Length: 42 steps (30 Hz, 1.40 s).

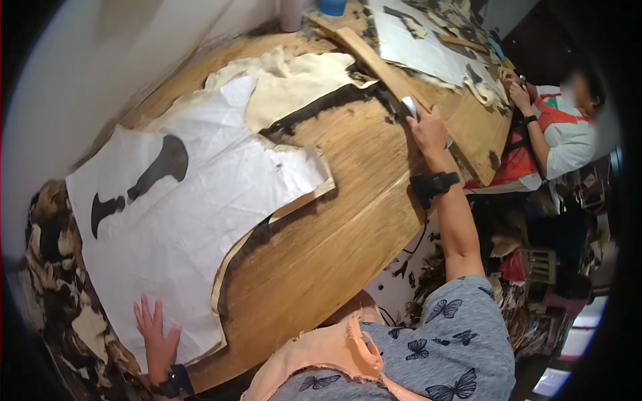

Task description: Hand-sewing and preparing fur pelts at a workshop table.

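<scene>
My left hand (155, 333) lies flat, fingers spread, on the near edge of a large white paper pattern (180, 220) with dark cut-out shapes. The pattern covers a cream-coloured sheet (294, 83) on a wooden table (334, 240). My right hand (428, 128) reaches far across the table and closes around a small pale tool (409, 105) beside a long wooden strip (378, 63). Both wrists carry dark bands.
Another person (562, 134) in a white and red top works at the far right end, by another white pattern (418, 43) on the table. A blue cup (332, 7) and a pale cylinder (291, 15) stand at the far edge. Scraps litter the floor (60, 254).
</scene>
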Each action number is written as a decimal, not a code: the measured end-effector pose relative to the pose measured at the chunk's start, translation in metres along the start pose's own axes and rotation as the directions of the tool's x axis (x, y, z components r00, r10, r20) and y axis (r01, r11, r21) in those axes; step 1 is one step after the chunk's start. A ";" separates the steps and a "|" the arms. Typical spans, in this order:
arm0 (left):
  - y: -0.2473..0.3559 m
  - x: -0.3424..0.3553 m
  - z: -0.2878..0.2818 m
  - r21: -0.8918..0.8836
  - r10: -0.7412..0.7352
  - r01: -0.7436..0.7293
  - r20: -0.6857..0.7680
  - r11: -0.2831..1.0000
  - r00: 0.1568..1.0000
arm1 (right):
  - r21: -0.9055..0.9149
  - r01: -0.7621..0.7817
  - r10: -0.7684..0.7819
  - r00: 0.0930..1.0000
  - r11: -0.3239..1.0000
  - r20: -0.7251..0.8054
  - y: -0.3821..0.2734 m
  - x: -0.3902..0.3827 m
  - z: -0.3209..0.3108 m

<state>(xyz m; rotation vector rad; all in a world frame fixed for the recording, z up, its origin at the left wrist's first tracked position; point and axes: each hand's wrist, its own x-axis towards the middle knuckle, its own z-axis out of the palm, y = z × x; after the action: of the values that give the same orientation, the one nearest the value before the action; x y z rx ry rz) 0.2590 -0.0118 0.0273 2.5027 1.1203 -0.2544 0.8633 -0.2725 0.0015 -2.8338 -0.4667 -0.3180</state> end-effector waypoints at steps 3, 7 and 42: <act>0.004 -0.001 0.003 -0.017 -0.051 0.051 -0.004 0.999 0.999 | 0.060 0.153 -0.154 0.988 0.986 0.021 -0.027 -0.015 -0.004; -0.003 -0.009 0.014 -0.004 -0.019 0.019 -0.043 1.000 0.999 | 0.318 0.206 -0.246 0.965 0.926 0.091 -0.046 -0.027 0.025; -0.045 -0.047 -0.041 -0.342 -0.376 0.272 -0.289 0.900 0.880 | 0.445 0.817 -0.927 0.282 0.366 0.245 -0.171 -0.104 -0.016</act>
<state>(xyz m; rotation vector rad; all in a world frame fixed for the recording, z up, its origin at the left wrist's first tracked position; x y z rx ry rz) 0.1944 0.0008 0.0674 2.1320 1.5979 0.2666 0.7059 -0.1497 0.0266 -2.0323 -2.0661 0.2711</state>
